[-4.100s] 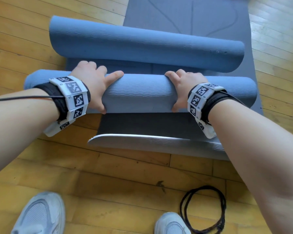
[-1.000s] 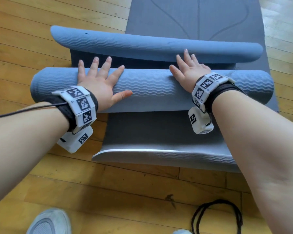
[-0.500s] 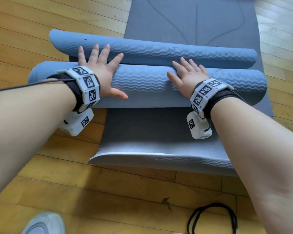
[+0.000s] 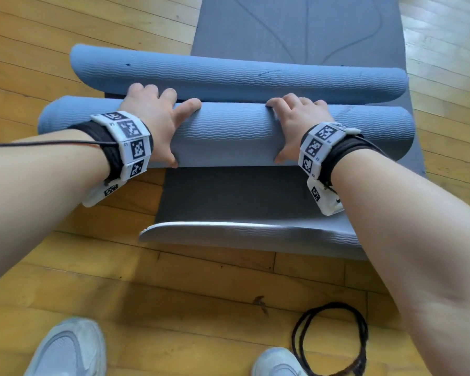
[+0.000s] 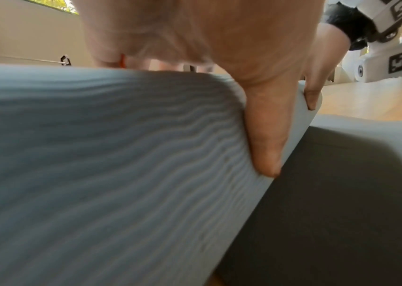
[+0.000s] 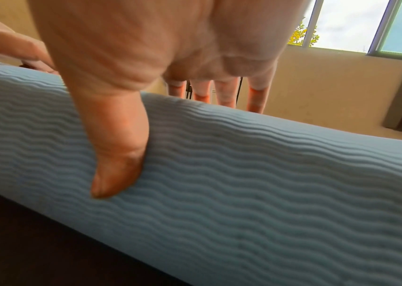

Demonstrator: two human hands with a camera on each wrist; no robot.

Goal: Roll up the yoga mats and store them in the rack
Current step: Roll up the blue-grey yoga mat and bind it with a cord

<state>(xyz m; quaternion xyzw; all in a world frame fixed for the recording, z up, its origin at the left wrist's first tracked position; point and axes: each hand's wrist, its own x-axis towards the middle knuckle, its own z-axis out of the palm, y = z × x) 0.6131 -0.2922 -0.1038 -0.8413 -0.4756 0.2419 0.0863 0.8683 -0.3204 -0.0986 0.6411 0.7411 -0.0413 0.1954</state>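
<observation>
Beyond the rolled blue mat [image 4: 228,134], a second blue fold [image 4: 236,77] lies close, leaving 1 narrow gap. Nearer than the roll, bare grey mat [image 4: 234,196] lies open up to its curled edge [image 4: 244,234].

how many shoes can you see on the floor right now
2. One grey shoe sits at the bottom left of the head view, the other at bottom centre beside the black cord loop; both are cut off.

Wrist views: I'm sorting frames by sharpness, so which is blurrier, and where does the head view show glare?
Left wrist view: the blue roll smears low down, its ridges lost. Right wrist view: ridges crisper, bright window behind. Head view: glare whitens the grey mat's curled near edge.
</observation>
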